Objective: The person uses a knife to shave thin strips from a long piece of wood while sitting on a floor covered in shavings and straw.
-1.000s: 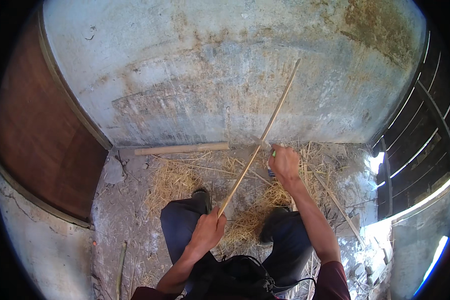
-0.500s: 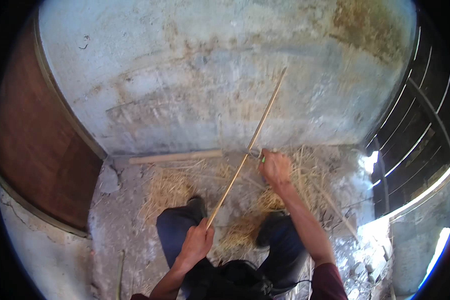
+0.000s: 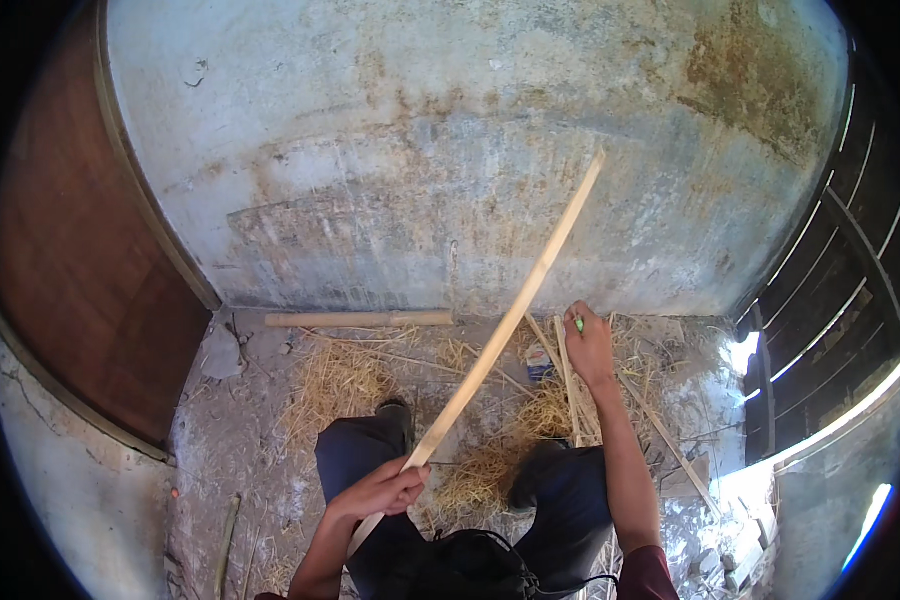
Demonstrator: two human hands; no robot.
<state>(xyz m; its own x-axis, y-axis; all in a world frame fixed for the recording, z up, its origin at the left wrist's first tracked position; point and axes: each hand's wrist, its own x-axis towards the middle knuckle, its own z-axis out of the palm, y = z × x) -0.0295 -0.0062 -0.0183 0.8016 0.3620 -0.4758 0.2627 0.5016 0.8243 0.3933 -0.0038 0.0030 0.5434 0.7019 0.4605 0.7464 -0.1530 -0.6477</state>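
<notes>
A long, flat bamboo strip [image 3: 506,328] slants up from my lap toward the wall, its pale, broad face turned to me. My left hand [image 3: 385,488] is closed round its lower part, and a short end sticks out below the fist. Off to the right of the strip, and apart from it, is my right hand [image 3: 590,345]. Its fingers are closed on a small tool with a green handle [image 3: 579,325]; the rest of that tool is hidden.
Straw-like shavings [image 3: 340,385] litter the floor. Thin strips [image 3: 568,380] lie beside my right leg, near a small blue box [image 3: 539,363]. A pole [image 3: 360,319] lies along the stained wall [image 3: 370,200]. A brown panel [image 3: 90,240] stands left, dark slats [image 3: 820,300] right.
The strip has turned from its narrow edge to its broad face. My right hand has moved right, taking the tool away from the strip. The left hand keeps its grip.
</notes>
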